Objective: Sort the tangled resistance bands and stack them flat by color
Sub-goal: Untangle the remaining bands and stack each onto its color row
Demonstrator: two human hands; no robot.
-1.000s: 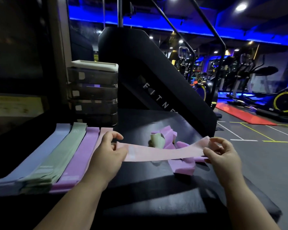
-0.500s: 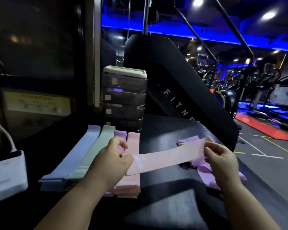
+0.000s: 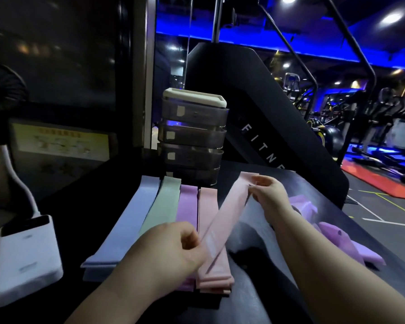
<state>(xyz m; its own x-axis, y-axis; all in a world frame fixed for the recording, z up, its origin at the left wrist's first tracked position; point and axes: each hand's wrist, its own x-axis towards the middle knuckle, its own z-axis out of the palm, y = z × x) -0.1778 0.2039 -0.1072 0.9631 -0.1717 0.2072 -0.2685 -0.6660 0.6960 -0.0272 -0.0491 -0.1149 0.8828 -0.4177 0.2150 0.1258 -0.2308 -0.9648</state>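
Note:
A pink band point(image 3: 229, 211) is stretched flat between both hands, slanting over the black surface. My left hand point(image 3: 171, 251) pinches its near end and my right hand point(image 3: 269, 195) pinches its far end. Just below it lies the pink stack point(image 3: 207, 232). To the left lie the purple stack point(image 3: 187, 204), the green stack point(image 3: 160, 206) and the blue stack point(image 3: 129, 220), all flat and side by side. A tangle of purple bands point(image 3: 337, 239) lies to the right, partly hidden by my right forearm.
A stack of dark clear drawers with a white lid point(image 3: 193, 136) stands right behind the stacks. A white power bank point(image 3: 24, 256) with a cable lies at the left. A black slanted machine panel point(image 3: 267, 127) rises behind. The gym floor point(image 3: 384, 206) drops off to the right.
Both hands have carried the pink band leftward from over the tangle. It has turned from crosswise to nearly lengthwise above the pink stack. The camera has also swung left.

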